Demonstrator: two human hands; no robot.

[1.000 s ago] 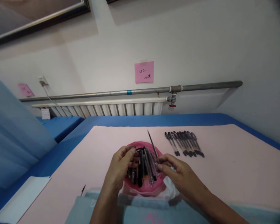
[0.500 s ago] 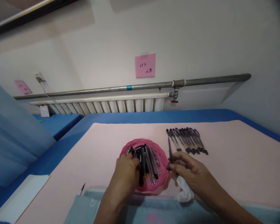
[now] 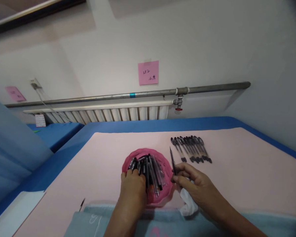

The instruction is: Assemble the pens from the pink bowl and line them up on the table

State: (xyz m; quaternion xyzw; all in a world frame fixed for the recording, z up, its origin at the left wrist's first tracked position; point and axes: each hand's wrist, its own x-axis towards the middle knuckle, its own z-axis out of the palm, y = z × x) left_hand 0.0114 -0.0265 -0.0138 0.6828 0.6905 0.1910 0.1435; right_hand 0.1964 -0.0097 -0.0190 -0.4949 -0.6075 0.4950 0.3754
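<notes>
A round pink basket holds several loose pen parts: black caps at the left and clear barrels at the right. Over the caps, inside the left rim, my left hand has its fingers bent down. Its fingertips are hidden, so what they grip does not show. To the right of the basket, my right hand pinches an uncapped pen, tip up. A crumpled white tissue hangs beneath that palm. Beyond it, several capped black pens lie side by side in a row.
A pink sheet covers the blue table. At the near edge lies a light blue cloth, with a dark thin tip beside it. White paper sits at left. A radiator and pipe line the wall.
The view has shifted slightly. My left hand has moved over the caps, with its fingers farther into the pile. My right hand still holds the pen upright.
</notes>
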